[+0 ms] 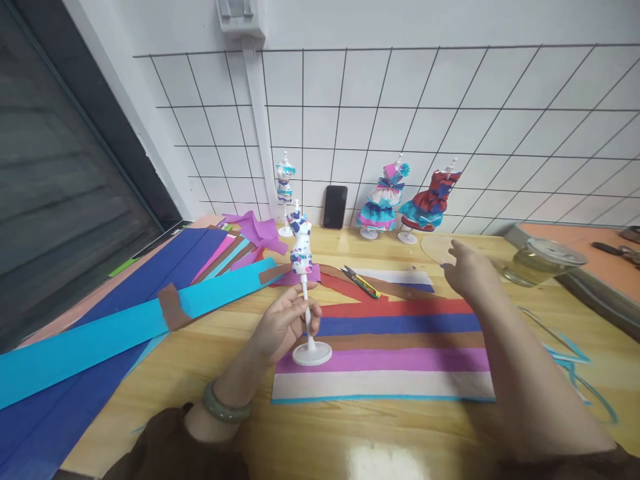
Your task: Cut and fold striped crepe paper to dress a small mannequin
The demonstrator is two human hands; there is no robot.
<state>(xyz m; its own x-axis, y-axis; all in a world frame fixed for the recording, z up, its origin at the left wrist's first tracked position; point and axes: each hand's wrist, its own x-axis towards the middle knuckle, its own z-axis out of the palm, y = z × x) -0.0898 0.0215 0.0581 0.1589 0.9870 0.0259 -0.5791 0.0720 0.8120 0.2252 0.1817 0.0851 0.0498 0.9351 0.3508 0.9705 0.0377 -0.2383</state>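
My left hand (290, 320) is closed around the white stem of a miniature dress form (301, 243). The form stands upright, its white torso trimmed with blue and purple paper and its round base just over the layered paper strips. On the right, my right hand (467, 267) is stretched towards the back of the table, fingers out and nothing seen in them. A faint clear round object (431, 248) lies by its fingertips; its kind cannot be made out. Yellow-handled thread snips (363, 283) lie between the hands.
Striped paper sheets (390, 360) lie in front. Blue crepe paper (115, 327) and coloured scraps spread left. Behind stand a phone (335, 207), another dress form (285, 190) and two dressed forms (383, 203). A glass cup (540, 263) and thin blue strips (570, 367) are right.
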